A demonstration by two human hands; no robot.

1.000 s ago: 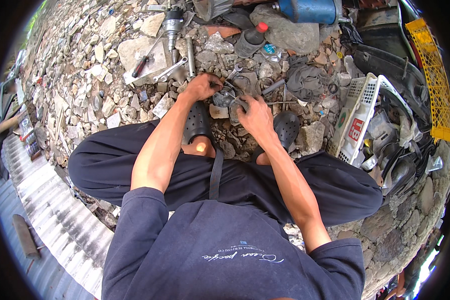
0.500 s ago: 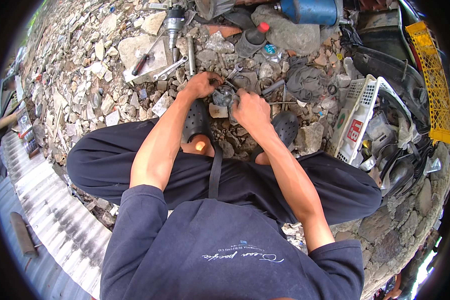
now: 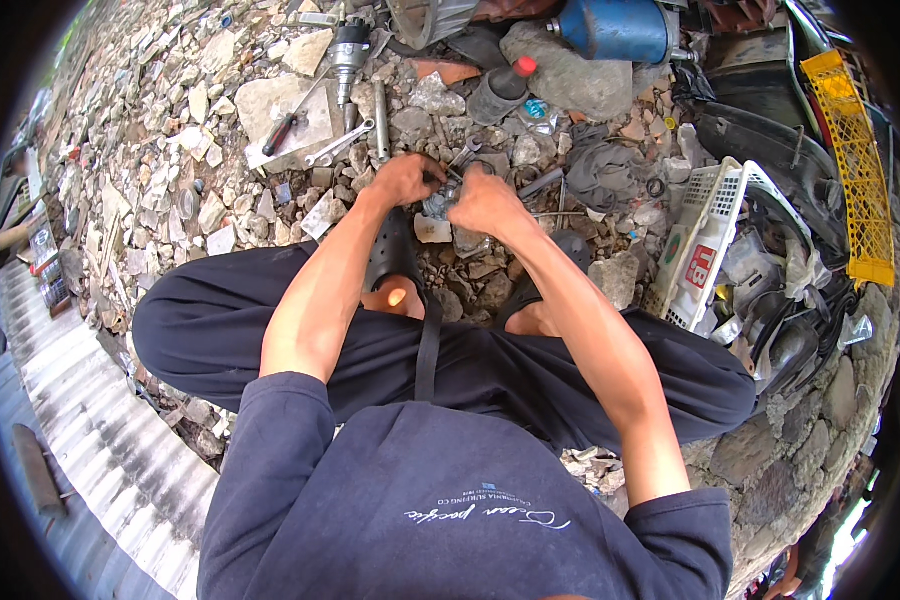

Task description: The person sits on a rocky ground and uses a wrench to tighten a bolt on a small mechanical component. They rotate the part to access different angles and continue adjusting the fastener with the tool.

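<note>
Grey part (image 3: 437,205) sits between my left hand (image 3: 406,181) and right hand (image 3: 485,203), over rubble (image 3: 482,268); hands near each other, though I cannot tell whether either grips it; partly hidden, its direction and long axis indeterminable.

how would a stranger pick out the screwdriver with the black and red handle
Beyond the person's left hand and further left, find the broad, flat, pale stone slab among the rubble. The thin-shafted screwdriver lies slanted on it. Its black-and-red handle sets it apart from the plain silver metal wrench beside it.
</note>
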